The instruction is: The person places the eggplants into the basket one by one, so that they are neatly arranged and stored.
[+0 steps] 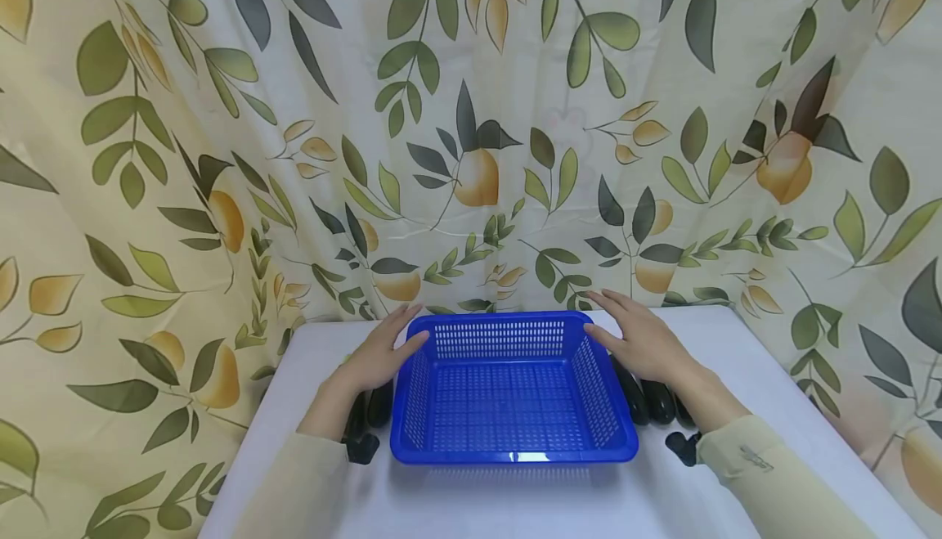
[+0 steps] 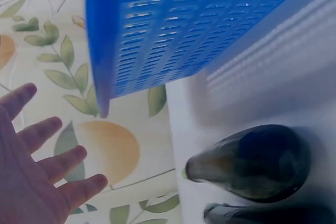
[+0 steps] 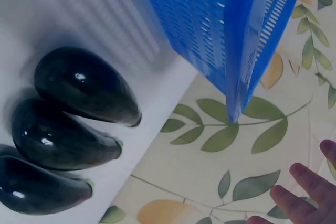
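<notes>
Basket [image 1: 504,402] between left hand [image 1: 377,355] and right hand [image 1: 649,344], both spread, empty; long axis hand to hand, neither clearly nearer.

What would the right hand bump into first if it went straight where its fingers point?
Probably the leafy curtain. In the head view, the right hand points forward and leftward, toward the curtain behind the blue basket. How far away it hangs is hard to tell.
</notes>
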`<state>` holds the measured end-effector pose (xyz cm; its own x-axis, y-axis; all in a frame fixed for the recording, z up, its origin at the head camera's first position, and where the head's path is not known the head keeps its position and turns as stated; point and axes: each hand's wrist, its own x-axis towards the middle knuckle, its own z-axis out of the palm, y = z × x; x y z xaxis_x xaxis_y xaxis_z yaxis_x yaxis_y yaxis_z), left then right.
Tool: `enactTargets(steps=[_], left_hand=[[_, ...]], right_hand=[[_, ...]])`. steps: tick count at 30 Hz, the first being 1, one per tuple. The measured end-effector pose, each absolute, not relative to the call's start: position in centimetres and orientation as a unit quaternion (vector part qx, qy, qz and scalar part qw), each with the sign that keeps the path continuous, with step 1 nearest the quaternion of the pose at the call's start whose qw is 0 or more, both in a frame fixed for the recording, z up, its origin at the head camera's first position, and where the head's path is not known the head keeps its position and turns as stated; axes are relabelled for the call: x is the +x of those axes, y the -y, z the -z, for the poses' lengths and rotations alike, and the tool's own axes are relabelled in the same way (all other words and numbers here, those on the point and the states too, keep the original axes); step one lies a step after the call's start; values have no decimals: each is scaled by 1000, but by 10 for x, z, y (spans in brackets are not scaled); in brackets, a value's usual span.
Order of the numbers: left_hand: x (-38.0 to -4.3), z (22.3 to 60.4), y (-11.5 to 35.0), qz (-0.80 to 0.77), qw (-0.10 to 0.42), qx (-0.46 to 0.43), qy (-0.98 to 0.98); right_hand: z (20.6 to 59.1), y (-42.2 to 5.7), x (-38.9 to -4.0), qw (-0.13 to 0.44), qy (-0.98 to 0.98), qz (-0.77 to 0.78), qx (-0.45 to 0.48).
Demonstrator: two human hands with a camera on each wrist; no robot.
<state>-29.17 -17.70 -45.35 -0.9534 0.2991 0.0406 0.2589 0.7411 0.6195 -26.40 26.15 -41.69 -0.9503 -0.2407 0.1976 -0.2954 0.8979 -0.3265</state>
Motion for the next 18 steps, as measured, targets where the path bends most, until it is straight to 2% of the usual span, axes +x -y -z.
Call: enactTargets(steps=[18], left_hand=[[-285,487,182,-453,45,131,-881]], right_hand=[[428,-288,-262,57,972,-202,104]])
